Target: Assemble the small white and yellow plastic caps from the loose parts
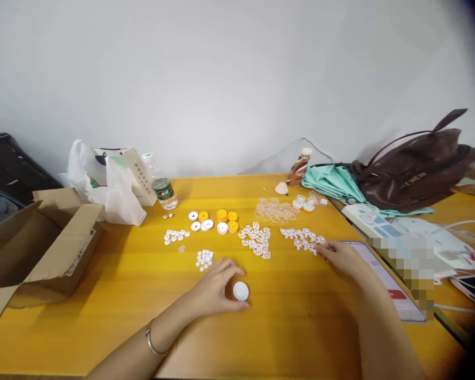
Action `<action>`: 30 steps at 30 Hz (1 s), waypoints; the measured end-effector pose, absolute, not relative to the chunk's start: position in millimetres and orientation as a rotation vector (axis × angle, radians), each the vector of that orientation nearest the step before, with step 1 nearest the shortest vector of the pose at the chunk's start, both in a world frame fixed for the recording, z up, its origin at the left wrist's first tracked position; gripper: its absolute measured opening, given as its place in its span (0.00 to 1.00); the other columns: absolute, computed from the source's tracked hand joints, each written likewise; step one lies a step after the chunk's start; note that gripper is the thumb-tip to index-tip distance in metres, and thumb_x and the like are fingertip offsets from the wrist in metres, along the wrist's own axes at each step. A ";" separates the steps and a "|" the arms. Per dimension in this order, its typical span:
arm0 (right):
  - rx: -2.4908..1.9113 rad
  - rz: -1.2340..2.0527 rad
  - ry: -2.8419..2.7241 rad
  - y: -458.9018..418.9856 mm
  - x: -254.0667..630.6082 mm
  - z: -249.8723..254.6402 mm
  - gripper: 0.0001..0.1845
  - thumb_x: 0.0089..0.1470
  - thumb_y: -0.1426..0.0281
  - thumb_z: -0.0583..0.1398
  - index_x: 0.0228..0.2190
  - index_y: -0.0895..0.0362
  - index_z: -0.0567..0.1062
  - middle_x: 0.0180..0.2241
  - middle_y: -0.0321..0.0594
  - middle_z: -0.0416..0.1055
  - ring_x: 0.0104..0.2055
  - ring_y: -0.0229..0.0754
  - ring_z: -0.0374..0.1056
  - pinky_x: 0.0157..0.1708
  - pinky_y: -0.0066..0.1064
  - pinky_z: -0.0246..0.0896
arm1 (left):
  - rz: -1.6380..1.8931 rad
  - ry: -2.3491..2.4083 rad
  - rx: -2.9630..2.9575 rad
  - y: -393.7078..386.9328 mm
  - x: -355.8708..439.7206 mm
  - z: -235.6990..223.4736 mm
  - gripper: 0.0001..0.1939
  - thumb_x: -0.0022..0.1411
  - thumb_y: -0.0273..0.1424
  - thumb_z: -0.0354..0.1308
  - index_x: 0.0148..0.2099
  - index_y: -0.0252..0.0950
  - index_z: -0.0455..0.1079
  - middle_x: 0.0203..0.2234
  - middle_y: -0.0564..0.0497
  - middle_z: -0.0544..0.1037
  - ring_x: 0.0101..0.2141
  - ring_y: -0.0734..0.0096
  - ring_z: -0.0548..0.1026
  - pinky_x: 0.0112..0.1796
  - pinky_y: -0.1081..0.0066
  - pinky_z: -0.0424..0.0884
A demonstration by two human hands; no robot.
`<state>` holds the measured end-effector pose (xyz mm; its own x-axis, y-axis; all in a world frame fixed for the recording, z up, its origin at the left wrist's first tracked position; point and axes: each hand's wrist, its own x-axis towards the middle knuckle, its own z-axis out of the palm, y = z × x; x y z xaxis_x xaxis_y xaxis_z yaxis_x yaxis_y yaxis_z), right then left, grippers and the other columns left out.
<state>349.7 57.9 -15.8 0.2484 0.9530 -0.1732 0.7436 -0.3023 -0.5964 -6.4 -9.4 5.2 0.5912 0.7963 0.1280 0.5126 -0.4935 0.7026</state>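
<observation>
My left hand (219, 287) curves around a white round cap (241, 291) standing on the table. Its thumb and forefinger are apart, with a gap showing between the forefinger and the cap. Farther right, my right hand (338, 256) has its fingertips pinched at the edge of a group of white openwork plastic pieces (304, 238), on the piece nearest to it. A second group of openwork pieces (256, 240) lies left of that one. Small white discs (205, 259) are gathered beyond my left hand, with more white round pieces (176, 236) farther left.
White and yellow rings (222, 228) and clear round cups (276, 210) lie farther back. An open cardboard box (79, 258), a plastic bag (121, 198) and a water bottle (164, 190) stand left. A brown bottle (300, 170), a dark bag (415, 171) and a tablet (383, 279) are right.
</observation>
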 end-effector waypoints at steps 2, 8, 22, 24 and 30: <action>-2.153 0.633 -1.557 59.2 347.2 -11.9 0.17 0.43 0.56 0.58 0.16 0.56 0.68 0.14 0.37 0.66 0.18 0.40 0.62 0.19 0.30 0.52 | 0.570 1.027 2.220 -9.6 -6.4 2.7 0.26 0.45 0.38 0.65 0.47 0.39 0.65 0.42 0.47 0.69 0.42 0.61 0.65 0.44 0.65 0.61; -1.665 0.613 -1.656 46.8 293.8 0.6 0.17 0.46 0.54 0.58 0.26 0.55 0.71 0.24 0.39 0.72 0.25 0.41 0.66 0.25 0.30 0.60 | 0.591 0.982 2.213 -10.1 -4.2 -1.2 0.17 0.48 0.31 0.62 0.43 0.38 0.67 0.38 0.48 0.70 0.39 0.64 0.67 0.41 0.68 0.63; -1.178 0.686 -2.264 -4.0 190.3 -27.8 0.15 0.42 0.63 0.67 0.31 0.54 0.69 0.33 0.38 0.68 0.37 0.45 0.65 0.34 0.34 0.58 | 0.579 1.045 2.002 -7.6 -3.2 -5.4 0.12 0.54 0.35 0.61 0.40 0.35 0.69 0.31 0.50 0.70 0.31 0.71 0.68 0.33 0.74 0.63; -1.173 0.675 -2.266 -4.2 190.2 -27.8 0.14 0.43 0.64 0.66 0.29 0.54 0.69 0.33 0.37 0.68 0.37 0.44 0.64 0.34 0.33 0.57 | 0.588 1.052 1.986 -7.8 -2.6 -5.1 0.12 0.54 0.35 0.61 0.39 0.35 0.69 0.31 0.50 0.71 0.31 0.71 0.68 0.32 0.74 0.63; -1.183 0.662 -2.293 -6.0 189.3 -28.8 0.12 0.44 0.64 0.64 0.28 0.55 0.66 0.31 0.36 0.68 0.36 0.43 0.63 0.34 0.33 0.53 | 0.586 1.071 2.003 -10.0 -1.8 -3.0 0.12 0.53 0.34 0.61 0.39 0.34 0.71 0.31 0.50 0.73 0.30 0.72 0.68 0.31 0.75 0.62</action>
<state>189.3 -6.0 -28.8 -0.5155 0.8361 0.1876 0.6073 0.5109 -0.6085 -1.8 -10.0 -3.0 0.5397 0.8411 0.0364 0.4839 -0.3453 0.8042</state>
